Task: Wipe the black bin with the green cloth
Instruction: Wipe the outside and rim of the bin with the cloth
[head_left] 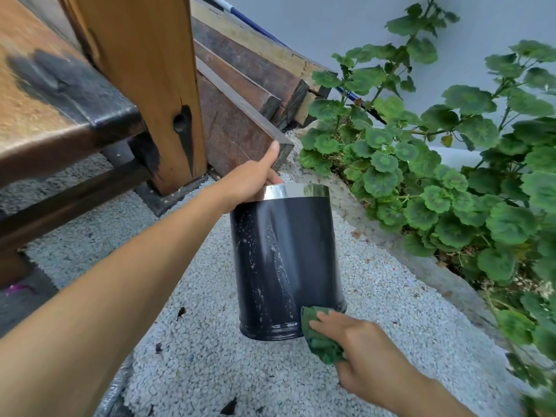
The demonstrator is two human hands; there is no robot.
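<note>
The black bin [285, 260] is a tall cylinder with a shiny metal band at its far end, held tilted above the pebbled ground. Its side carries pale streaks and specks. My left hand [252, 179] grips the bin at the metal rim, thumb sticking up. My right hand [364, 353] presses a crumpled green cloth [319, 338] against the bin's near lower edge, on its right side.
A wooden post [150, 85] and a bench frame [60, 115] stand at left. Stacked wooden planks [246, 94] lie behind the bin. A leafy green plant [445, 164] fills a raised bed at right, behind a concrete kerb [391, 236]. White pebble ground [210, 356] lies below.
</note>
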